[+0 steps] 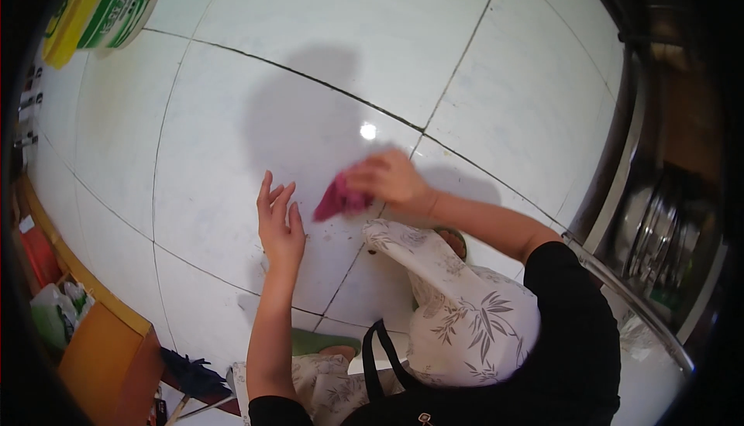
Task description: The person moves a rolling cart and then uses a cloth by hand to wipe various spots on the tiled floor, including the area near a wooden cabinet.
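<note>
My right hand (pixel 392 179) grips a bunched pinkish-purple cloth (pixel 343 196) over the white tiled floor (pixel 232 135); both are slightly blurred. One pointed corner of the cloth hangs toward the lower left. Whether the cloth touches the tiles, I cannot tell. To its left, my left hand (pixel 281 222) is raised with fingers apart and nothing in it. Small crumbs of debris (pixel 328 234) lie on the tiles between the two hands, below the cloth.
A white and green bucket with a yellow lid (pixel 87 13) stands at the upper left. An orange-brown wooden cabinet (pixel 104 356) is at the lower left, near a dark blue fringed thing (pixel 197 374). Along the right runs a metal-edged rack (pixel 633 304) holding shiny metal ware (pixel 651 240).
</note>
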Tool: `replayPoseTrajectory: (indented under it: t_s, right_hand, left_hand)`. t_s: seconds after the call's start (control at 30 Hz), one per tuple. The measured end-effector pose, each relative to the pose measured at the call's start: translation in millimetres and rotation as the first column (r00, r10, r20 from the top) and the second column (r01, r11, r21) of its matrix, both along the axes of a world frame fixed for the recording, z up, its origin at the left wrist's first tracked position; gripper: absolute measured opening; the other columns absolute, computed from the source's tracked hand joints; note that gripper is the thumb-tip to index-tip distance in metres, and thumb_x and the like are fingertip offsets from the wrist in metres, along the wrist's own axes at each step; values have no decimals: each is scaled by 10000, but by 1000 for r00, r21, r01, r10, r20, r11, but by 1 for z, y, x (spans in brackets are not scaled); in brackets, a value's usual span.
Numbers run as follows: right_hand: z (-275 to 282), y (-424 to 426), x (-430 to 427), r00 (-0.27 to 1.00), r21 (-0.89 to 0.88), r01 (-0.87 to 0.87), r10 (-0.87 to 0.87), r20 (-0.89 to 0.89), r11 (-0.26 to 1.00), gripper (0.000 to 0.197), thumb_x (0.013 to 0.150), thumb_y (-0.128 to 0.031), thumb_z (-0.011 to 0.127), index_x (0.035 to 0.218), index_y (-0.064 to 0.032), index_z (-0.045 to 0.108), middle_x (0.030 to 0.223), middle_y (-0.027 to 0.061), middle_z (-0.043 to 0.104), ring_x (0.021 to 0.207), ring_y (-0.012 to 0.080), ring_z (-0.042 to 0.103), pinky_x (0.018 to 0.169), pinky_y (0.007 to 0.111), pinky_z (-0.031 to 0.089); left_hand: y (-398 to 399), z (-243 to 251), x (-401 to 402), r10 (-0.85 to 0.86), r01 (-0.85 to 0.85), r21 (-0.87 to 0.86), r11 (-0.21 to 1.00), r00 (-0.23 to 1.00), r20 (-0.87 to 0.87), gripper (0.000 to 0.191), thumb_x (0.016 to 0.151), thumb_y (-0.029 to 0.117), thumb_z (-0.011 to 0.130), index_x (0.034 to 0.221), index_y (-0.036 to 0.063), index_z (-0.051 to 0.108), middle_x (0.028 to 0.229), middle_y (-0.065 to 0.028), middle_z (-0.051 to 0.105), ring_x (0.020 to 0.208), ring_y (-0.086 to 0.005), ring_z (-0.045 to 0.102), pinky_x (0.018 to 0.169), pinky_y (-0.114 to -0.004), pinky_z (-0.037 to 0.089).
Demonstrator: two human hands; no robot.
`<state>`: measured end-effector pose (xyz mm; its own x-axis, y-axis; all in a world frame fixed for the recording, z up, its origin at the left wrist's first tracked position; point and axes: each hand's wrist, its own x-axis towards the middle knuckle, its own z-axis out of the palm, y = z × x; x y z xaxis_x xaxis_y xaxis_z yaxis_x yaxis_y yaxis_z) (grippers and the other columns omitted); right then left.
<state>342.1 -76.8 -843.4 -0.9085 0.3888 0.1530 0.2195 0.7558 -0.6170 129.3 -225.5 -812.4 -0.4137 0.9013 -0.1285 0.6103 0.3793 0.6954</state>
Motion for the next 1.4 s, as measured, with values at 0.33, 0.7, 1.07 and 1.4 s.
replayPoseTrajectory:
  t_s: [0.33,0.7,1.07,1.4]
  right_hand:
    - [-48,175,114,717,295,675,-695,-49,676,459,762,-65,615,1178,-255,657,1163,-25,639,1064,271,529,907,453,391]
    - [-14,-27,81,943,-57,317,-321,-91,947,384,732,-71,625,1106,-154,652,1125,31,621,992,268,538,891,424,393]
    - [-36,110,16,875,208,478,-442,-195,854,452,719,-143,730,1153,-248,664,1187,36,584,1011,298,523,792,429,445]
    - [-43,-131,16,963,-51,-266,268,29,963,488,761,-190,647,1240,-277,623,1187,45,573,1001,274,539,778,405,462]
  left_hand:
    - [17,1,21,-98,100,94,991,995,-29,348,860,-54,549,1170,69,648,1448,-137,435,1125,-270,589,852,-330,531]
    - [82,-33,97,-580,595,88,799,801,-150,622,718,39,688,1317,114,537,1333,-126,539,1179,-326,510,956,-412,466]
    - [219,-50,32,-360,497,191,846,798,-483,381,779,58,641,1112,229,714,1099,-49,634,1005,-271,560,837,-359,509]
    - [-109,-54,-4,-586,595,6,803,792,-172,461,766,24,619,1210,140,664,1079,-82,592,956,-263,585,813,-361,501]
